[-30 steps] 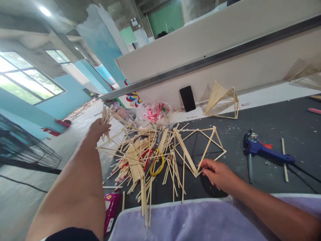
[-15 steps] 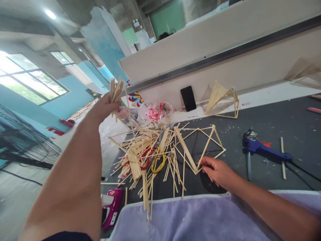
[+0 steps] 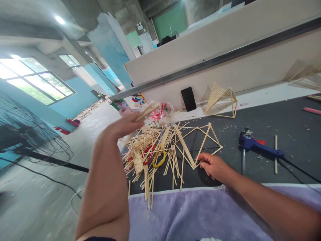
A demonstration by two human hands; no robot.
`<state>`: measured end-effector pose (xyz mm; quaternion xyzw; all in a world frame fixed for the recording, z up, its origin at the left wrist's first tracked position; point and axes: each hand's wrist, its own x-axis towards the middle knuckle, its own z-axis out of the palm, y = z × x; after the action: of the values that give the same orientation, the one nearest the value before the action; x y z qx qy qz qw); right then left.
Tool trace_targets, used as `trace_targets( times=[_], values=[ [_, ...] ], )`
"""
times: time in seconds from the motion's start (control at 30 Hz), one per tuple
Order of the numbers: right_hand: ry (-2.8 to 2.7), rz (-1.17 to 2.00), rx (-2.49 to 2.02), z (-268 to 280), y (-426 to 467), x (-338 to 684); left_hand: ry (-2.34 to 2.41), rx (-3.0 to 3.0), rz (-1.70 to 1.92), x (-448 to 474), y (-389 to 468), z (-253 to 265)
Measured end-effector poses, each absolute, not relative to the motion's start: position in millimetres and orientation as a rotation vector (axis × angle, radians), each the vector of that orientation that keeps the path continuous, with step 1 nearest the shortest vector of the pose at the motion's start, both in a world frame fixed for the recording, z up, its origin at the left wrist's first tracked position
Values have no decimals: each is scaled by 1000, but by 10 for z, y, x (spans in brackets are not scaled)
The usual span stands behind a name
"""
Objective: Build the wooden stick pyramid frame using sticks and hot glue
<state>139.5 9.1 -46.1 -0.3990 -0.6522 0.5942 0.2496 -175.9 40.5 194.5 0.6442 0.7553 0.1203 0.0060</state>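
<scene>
My left hand is closed around a bundle of thin wooden sticks, raised over the left part of the table and blurred by motion. Below it spreads a loose pile of wooden sticks, with scissors with red and yellow handles lying among them. My right hand pinches the near corner of a frame of glued sticks, which rests on the dark tabletop. To the right of that hand lies a blue glue gun, its nozzle pointing toward me.
A second stick model stands at the back near a black phone leaning on the white partition. A plastic bag with red bits sits at the back left. A purple cloth covers the near edge. A fan stands left.
My left hand has swung right with the bundle, which has turned from upright to slanting. The right hand keeps its hold on the frame. My left arm's side no longer shows the magenta tool.
</scene>
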Motion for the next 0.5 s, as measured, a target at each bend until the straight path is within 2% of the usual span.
trace_targets(
  times=[0.07,0.13,0.37,0.5],
  values=[
    [-1780,1609,-1089,-483,97,1395,2091,2062,88,-1620,320,1691],
    [-1795,1596,-1093,-494,101,1396,2090,2012,26,-1524,261,1415],
    [-1811,1599,-1138,-436,97,1399,2313,1860,202,-1699,-12,719],
    [-1812,1594,-1133,-468,99,1388,2766,1692,563,-1885,-198,620]
  ],
)
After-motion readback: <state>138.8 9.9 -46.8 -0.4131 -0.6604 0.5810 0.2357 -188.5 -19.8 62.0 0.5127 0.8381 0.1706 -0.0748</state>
